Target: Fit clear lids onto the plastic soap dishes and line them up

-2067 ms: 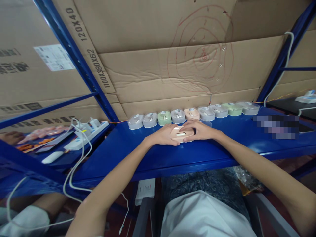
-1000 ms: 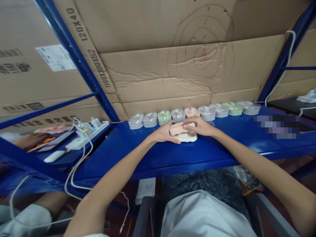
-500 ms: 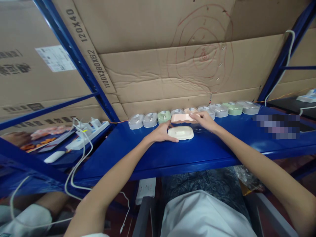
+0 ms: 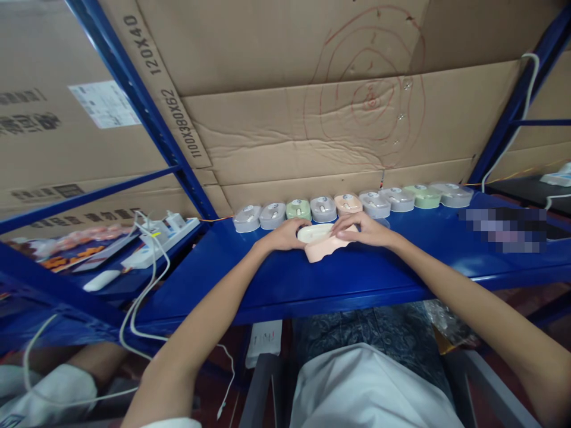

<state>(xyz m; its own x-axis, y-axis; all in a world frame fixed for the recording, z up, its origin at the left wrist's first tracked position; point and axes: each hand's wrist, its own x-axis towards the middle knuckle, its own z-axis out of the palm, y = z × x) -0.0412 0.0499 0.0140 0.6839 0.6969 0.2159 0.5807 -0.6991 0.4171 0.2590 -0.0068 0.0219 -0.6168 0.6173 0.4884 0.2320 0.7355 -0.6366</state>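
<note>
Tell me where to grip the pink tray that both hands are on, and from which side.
Grip the pink tray by its two short ends, coming in from left and right as the left hand and right hand do. It is a long, shallow oval, and the cream insert fills its top.

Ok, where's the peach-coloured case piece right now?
The peach case piece sits mid-shelf on the blue shelf, between the left hand and right hand, just before the row of pastel cases.

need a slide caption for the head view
Both hands, left hand and right hand, hold a pink case with white insert on a blue shelf.
</note>
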